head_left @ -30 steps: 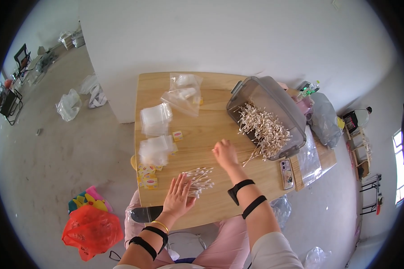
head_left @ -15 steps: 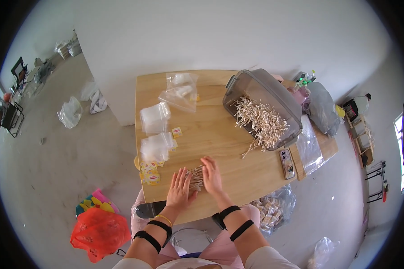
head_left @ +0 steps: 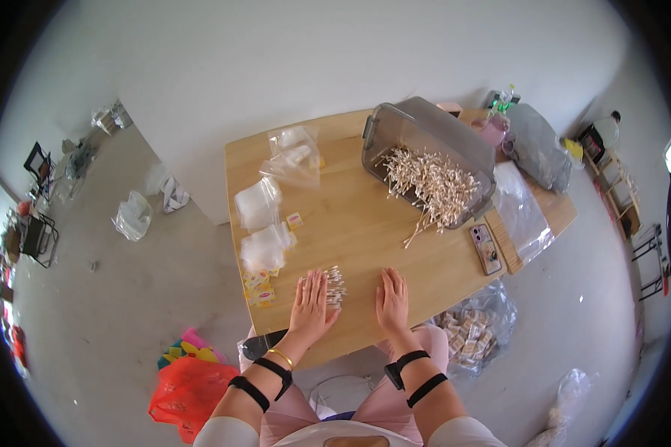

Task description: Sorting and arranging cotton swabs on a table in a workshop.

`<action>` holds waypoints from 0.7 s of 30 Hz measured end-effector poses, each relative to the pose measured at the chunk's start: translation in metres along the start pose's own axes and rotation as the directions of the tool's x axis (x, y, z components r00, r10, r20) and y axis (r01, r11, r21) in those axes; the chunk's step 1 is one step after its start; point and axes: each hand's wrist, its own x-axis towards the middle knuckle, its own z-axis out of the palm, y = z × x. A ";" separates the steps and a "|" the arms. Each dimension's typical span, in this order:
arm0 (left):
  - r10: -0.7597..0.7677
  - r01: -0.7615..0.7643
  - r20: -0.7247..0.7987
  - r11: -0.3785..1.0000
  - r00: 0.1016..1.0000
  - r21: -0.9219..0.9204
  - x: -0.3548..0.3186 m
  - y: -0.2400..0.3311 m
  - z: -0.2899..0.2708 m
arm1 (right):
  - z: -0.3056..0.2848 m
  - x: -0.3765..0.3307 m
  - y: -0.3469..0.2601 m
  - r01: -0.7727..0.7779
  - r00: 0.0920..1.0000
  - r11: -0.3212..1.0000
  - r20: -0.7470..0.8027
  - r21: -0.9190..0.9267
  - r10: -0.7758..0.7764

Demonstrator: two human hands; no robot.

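A small bunch of cotton swabs (head_left: 336, 287) lies on the wooden table near its front edge. My left hand (head_left: 312, 304) rests flat against the bunch's left side, fingers stretched out and partly covering it. My right hand (head_left: 392, 299) is apart from the swabs, to their right, with its fingers extended and nothing held. Further back, a grey translucent bin (head_left: 427, 119) is tipped on its side, and a big heap of loose cotton swabs (head_left: 434, 182) spills from its mouth onto the table.
Stacks of clear bags (head_left: 259, 203) and small yellow-and-white cards (head_left: 259, 289) line the table's left side. A phone (head_left: 486, 249) lies at the right. A bag of packed bundles (head_left: 467, 333) and a red plastic bag (head_left: 194, 395) are on the floor.
My right hand has moved right, away from the swab bunch it was beside. My left hand stays at the bunch. The whole view has tilted slightly.
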 end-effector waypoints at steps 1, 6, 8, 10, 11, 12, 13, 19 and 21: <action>-0.010 0.010 0.022 1.000 1.000 0.021 0.005 0.002 0.001 | -0.002 0.001 0.000 0.076 0.997 0.995 0.021 -0.068 -0.074; -0.032 0.031 0.064 0.999 0.997 0.027 0.018 -0.009 0.016 | 0.005 0.000 -0.002 0.047 0.999 0.994 0.029 -0.098 -0.044; 0.001 -0.004 0.070 0.999 0.998 0.038 0.027 -0.009 0.015 | 0.002 0.001 0.001 0.031 0.999 0.995 0.016 -0.091 -0.030; -0.015 0.014 0.042 1.000 0.999 0.024 0.035 -0.012 0.014 | 0.001 0.002 0.001 0.038 0.999 0.993 0.028 -0.110 -0.035; 0.000 -0.002 0.055 0.999 0.998 0.038 0.038 -0.015 0.013 | 0.002 0.001 -0.001 0.018 1.000 0.995 0.020 -0.098 -0.016; -0.007 0.002 0.053 0.997 0.999 0.078 0.040 -0.018 0.012 | 0.002 0.000 -0.004 0.021 1.000 0.995 0.023 -0.097 -0.019; -0.014 0.009 0.046 0.993 0.999 0.114 0.042 -0.019 0.014 | 0.002 0.000 -0.003 0.030 0.999 0.994 0.027 -0.100 -0.027; 0.010 -0.012 0.047 0.999 0.999 0.035 0.019 -0.002 0.022 | 0.003 0.000 0.002 0.024 1.000 0.996 0.006 -0.082 -0.024; 0.008 -0.012 0.063 0.998 0.998 0.055 0.008 0.004 0.020 | 0.003 -0.001 0.001 0.015 1.000 0.997 0.008 -0.073 -0.014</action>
